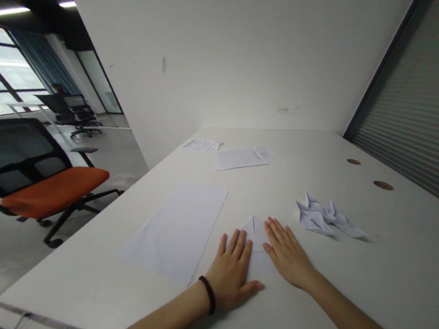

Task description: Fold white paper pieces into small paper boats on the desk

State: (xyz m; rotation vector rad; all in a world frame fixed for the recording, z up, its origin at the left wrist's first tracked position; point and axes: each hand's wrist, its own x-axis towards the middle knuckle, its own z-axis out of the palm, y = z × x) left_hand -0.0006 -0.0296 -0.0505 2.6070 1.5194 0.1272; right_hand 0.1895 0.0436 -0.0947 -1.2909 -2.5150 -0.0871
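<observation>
Paper (pixel 256 237), white and sharply creased into a pointed fold, lies on a smooth white desk (pixel 329 312) between both hands. The left hand (pixel 230 270), a black elastic hair tie (pixel 209 294) on its wrist, sits palm down against the fold's lower left, fingers spread flat and gripping nothing. The right hand (pixel 286 255) lies flat too, its fingertips (pixel 271 227) touching the paper's edge, open and not pinching. Just left lies a plain flat sheet (pixel 175 230); to the right, folded paper figures (pixel 316 214) bristle with sharp points. Printed pages (pixel 239 159) lie farther along the desk, and an orange-seated mesh office chair (pixel 54 191) stands beside it.
</observation>
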